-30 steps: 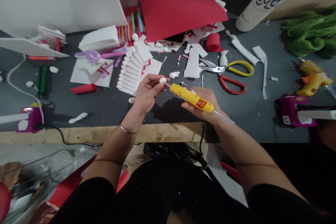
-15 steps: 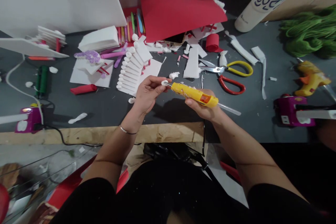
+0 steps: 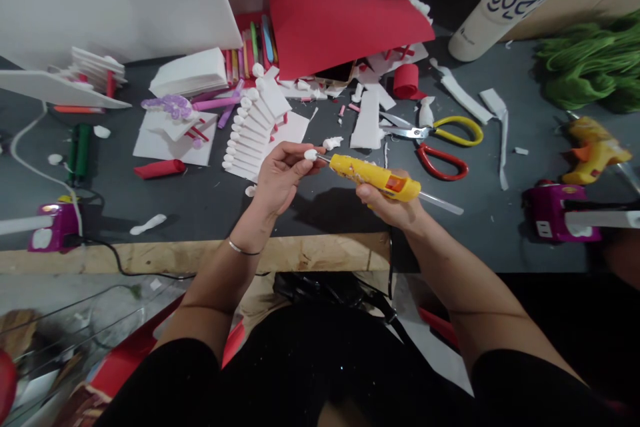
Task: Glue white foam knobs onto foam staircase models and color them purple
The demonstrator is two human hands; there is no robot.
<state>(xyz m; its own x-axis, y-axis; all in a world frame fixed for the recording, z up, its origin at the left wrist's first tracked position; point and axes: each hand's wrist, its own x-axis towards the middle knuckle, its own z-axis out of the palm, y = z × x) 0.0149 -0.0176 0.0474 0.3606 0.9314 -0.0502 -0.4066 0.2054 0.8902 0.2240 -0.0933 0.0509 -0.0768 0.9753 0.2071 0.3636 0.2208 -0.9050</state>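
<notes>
My left hand (image 3: pixel 283 177) pinches a small white rolled piece (image 3: pixel 311 155), perhaps paper or foam, between thumb and fingers. My right hand (image 3: pixel 393 205) is wrapped round a yellow hot glue gun (image 3: pixel 373 174), a clear glue stick (image 3: pixel 441 203) poking from its back. The gun's metal nozzle (image 3: pixel 324 157) points left and meets or nearly meets the white piece; exact contact is hard to make out. Just beyond my left hand, several white strips with rolled ends (image 3: pixel 245 137) lie fanned out. Another crumpled white bit (image 3: pixel 333 143) sits behind the nozzle.
Scissors (image 3: pixel 420 133) with yellow and red handles lie partly open to the right. A red sheet (image 3: pixel 350 30) stands at the back beside a tall white bottle (image 3: pixel 483 17). Green yarn (image 3: pixel 593 63), a second glue gun (image 3: pixel 593 147) and a purple power socket (image 3: pixel 555 210) occupy the right.
My right hand and the glue gun have shifted slightly right. The white piece in my left hand has turned a little and shows more of its side.
</notes>
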